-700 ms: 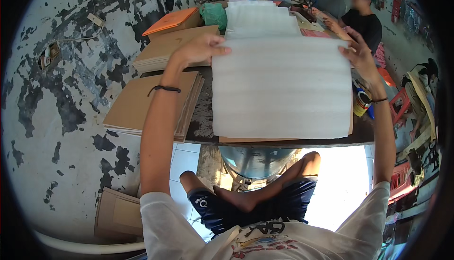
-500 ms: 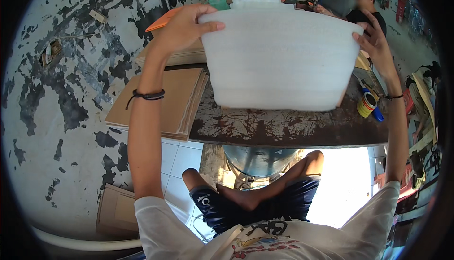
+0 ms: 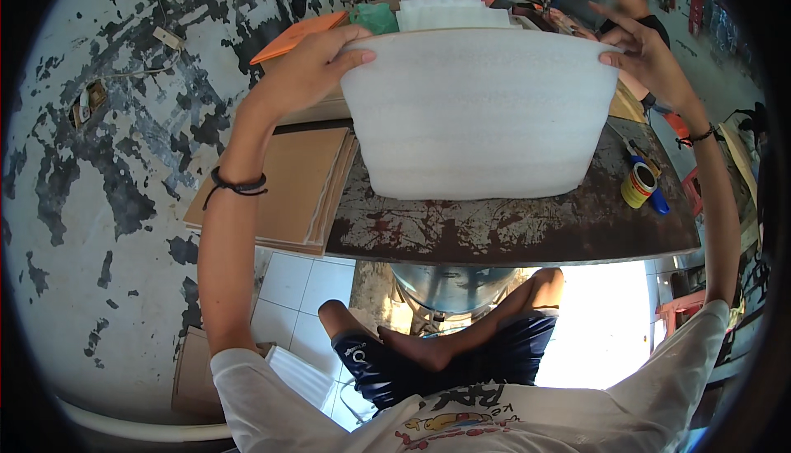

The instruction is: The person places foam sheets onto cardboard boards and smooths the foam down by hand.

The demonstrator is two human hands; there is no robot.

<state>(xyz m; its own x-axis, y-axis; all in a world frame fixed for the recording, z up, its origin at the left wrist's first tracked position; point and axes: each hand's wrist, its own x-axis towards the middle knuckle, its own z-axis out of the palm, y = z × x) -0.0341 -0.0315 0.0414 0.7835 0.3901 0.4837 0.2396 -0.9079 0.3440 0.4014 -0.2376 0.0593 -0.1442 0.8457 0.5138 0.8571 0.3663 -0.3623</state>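
Observation:
I hold a white foam sheet [image 3: 478,115] up in the air above a worn metal table [image 3: 511,234]. My left hand [image 3: 317,65] pinches its upper left corner. At the upper right corner, my right hand [image 3: 647,53] grips the sheet with fingers spread. The sheet hangs curved, its lower edge just above the tabletop. Behind it a stack of more white foam sheets [image 3: 449,14] shows at the far side of the table.
Flat cardboard sheets [image 3: 288,189] lie stacked at the table's left edge, with an orange one [image 3: 292,34] further back. A yellow tape roll [image 3: 638,185] and a blue tool sit at the right. Another person [image 3: 630,0] is at the far right. A peeling wall [image 3: 99,164] runs along the left.
Both hands have raised the foam sheet from flat on the stack to hanging upright above the table, closer to me.

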